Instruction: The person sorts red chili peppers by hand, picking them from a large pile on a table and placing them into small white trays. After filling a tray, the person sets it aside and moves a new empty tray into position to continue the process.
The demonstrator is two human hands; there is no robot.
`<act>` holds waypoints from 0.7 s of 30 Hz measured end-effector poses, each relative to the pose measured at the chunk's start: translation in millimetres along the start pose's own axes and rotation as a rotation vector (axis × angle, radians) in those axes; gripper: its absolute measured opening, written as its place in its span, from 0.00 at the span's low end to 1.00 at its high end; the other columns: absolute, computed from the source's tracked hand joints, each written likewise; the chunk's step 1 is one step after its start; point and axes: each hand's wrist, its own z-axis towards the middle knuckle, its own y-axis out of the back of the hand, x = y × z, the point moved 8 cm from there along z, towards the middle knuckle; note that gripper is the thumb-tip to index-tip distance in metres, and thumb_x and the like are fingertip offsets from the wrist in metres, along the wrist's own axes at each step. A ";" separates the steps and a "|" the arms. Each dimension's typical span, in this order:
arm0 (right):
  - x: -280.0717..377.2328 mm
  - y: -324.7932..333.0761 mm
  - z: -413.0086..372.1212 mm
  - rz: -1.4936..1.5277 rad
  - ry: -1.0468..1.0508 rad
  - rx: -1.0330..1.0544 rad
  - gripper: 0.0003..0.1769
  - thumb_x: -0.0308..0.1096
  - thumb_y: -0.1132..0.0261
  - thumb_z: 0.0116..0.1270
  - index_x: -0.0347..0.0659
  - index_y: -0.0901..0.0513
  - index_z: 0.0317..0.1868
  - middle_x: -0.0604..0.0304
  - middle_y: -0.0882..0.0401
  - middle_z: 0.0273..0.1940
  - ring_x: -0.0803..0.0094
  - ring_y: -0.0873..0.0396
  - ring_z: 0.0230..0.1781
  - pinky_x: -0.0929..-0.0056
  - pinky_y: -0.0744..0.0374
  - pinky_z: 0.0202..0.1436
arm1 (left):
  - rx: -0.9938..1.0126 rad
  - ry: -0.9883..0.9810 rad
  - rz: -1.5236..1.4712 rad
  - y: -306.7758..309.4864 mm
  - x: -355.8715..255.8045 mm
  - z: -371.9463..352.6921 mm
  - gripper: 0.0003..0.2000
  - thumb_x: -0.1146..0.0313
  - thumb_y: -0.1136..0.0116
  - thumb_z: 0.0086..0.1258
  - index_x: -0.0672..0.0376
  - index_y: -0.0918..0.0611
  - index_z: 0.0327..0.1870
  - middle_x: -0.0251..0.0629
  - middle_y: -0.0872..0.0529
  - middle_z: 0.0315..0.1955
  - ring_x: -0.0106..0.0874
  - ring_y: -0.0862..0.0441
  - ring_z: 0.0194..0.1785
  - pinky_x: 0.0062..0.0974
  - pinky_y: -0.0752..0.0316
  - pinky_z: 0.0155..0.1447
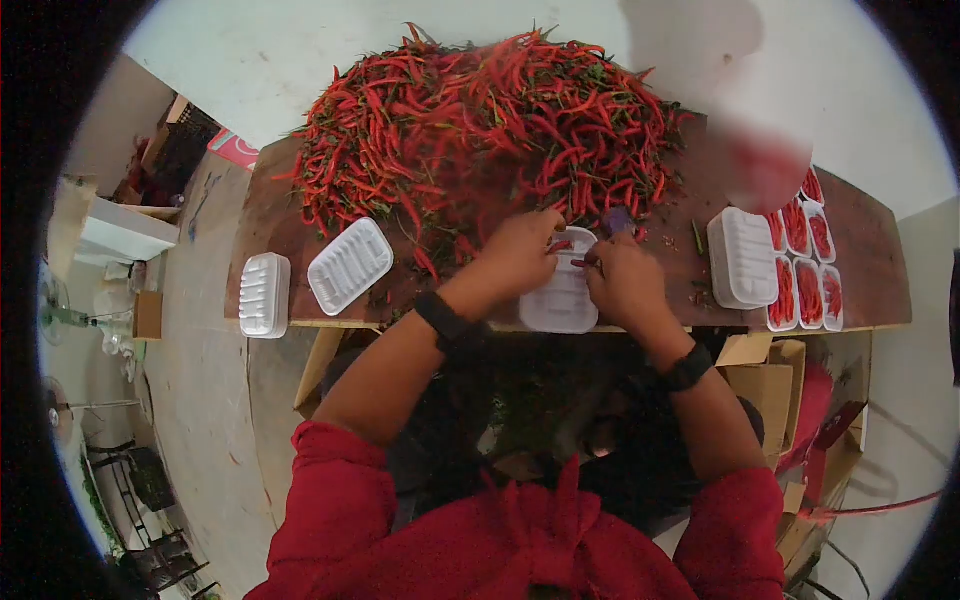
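A white foam tray [558, 305] lies at the table's front edge, below both hands. My left hand [522, 250] is closed at the tray's upper left, with a red chili pepper [563, 246] at its fingertips. Over the tray's right side my right hand [624, 278] is closed too; a dark red piece, apparently a chili pepper [581, 263], pokes out of its fingers. Just beyond that hand is a small purple object [618, 218] whose kind I cannot make out. A big heap of red chilies [480, 130] with green stems spreads behind the hands, partly blurred.
On the brown table [700, 290], a single white tray [350, 266] and a tray stack [264, 295] lie left. Right are a taller tray stack [742, 258] and several chili-filled trays [806, 292]. Cardboard boxes [765, 390] stand below. A reddish blur [775, 165] covers the upper right.
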 end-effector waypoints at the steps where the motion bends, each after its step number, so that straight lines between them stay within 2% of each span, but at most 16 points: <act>1: 0.0 1.2 1.4 -0.021 0.003 -0.029 0.09 0.36 0.38 0.54 0.42 0.18 0.34 0.47 0.24 0.36 0.49 0.22 0.36 0.54 0.23 0.39 | -0.014 -0.049 0.053 -2.0 -0.7 -0.1 0.16 0.72 0.44 0.54 0.63 0.25 0.46 0.50 0.19 0.35 0.46 0.20 0.40 0.41 0.26 0.43; 2: 0.0 2.2 2.5 -0.041 0.006 -0.057 0.08 0.35 0.37 0.53 0.43 0.18 0.33 0.50 0.25 0.35 0.51 0.23 0.36 0.55 0.24 0.39 | -0.028 -0.098 0.106 -4.5 -1.3 -0.4 0.15 0.73 0.44 0.54 0.63 0.24 0.45 0.50 0.20 0.36 0.47 0.21 0.41 0.42 0.26 0.44; 5: 0.6 5.7 5.1 -0.034 0.006 -0.107 0.08 0.35 0.37 0.54 0.43 0.18 0.33 0.50 0.26 0.34 0.52 0.23 0.37 0.56 0.24 0.40 | -0.029 -0.118 0.125 -6.5 -4.8 -4.4 0.15 0.73 0.45 0.54 0.62 0.24 0.44 0.49 0.20 0.36 0.49 0.22 0.41 0.43 0.27 0.45; 8: 1.4 6.0 8.8 -0.062 0.041 -0.164 0.08 0.34 0.37 0.53 0.42 0.19 0.33 0.51 0.26 0.34 0.53 0.24 0.39 0.57 0.24 0.40 | -0.023 -0.051 0.122 -5.4 -6.2 -4.9 0.13 0.73 0.45 0.55 0.61 0.23 0.42 0.50 0.20 0.35 0.50 0.23 0.41 0.43 0.27 0.45; 9: 1.9 6.3 10.3 -0.061 0.041 -0.164 0.08 0.34 0.37 0.53 0.42 0.19 0.33 0.51 0.26 0.34 0.53 0.24 0.39 0.57 0.24 0.40 | -0.023 -0.050 0.121 -6.7 -7.4 -5.1 0.13 0.73 0.45 0.55 0.61 0.23 0.42 0.50 0.20 0.35 0.50 0.23 0.41 0.43 0.27 0.45; 11: 2.4 6.2 13.3 -0.054 0.024 -0.139 0.09 0.34 0.37 0.53 0.41 0.20 0.34 0.52 0.25 0.35 0.53 0.24 0.40 0.57 0.25 0.41 | -0.117 -0.061 0.203 -2.6 -11.6 -5.2 0.09 0.76 0.48 0.52 0.61 0.26 0.36 0.48 0.21 0.31 0.50 0.23 0.38 0.47 0.29 0.39; 15: 4.3 4.1 19.1 -0.083 0.010 -0.117 0.09 0.34 0.37 0.53 0.40 0.21 0.35 0.52 0.25 0.35 0.53 0.24 0.40 0.57 0.25 0.42 | -0.079 0.014 0.239 -6.5 -11.7 -1.1 0.09 0.76 0.48 0.51 0.61 0.27 0.35 0.47 0.20 0.30 0.50 0.23 0.37 0.48 0.29 0.38; 17: 1.4 -0.4 22.1 -0.107 -0.062 -0.043 0.10 0.34 0.37 0.52 0.40 0.21 0.35 0.51 0.24 0.37 0.53 0.24 0.41 0.57 0.25 0.42 | -0.051 0.049 0.275 -7.5 -11.1 -0.4 0.09 0.76 0.48 0.51 0.61 0.27 0.35 0.48 0.20 0.30 0.50 0.22 0.37 0.48 0.29 0.38; 21: 0.6 -0.6 25.6 -0.141 -0.081 -0.018 0.10 0.34 0.37 0.52 0.40 0.21 0.35 0.50 0.23 0.37 0.53 0.24 0.42 0.57 0.24 0.43 | -0.106 0.007 0.311 -0.6 -12.5 -2.2 0.09 0.74 0.48 0.51 0.62 0.27 0.35 0.48 0.20 0.30 0.49 0.22 0.37 0.47 0.28 0.38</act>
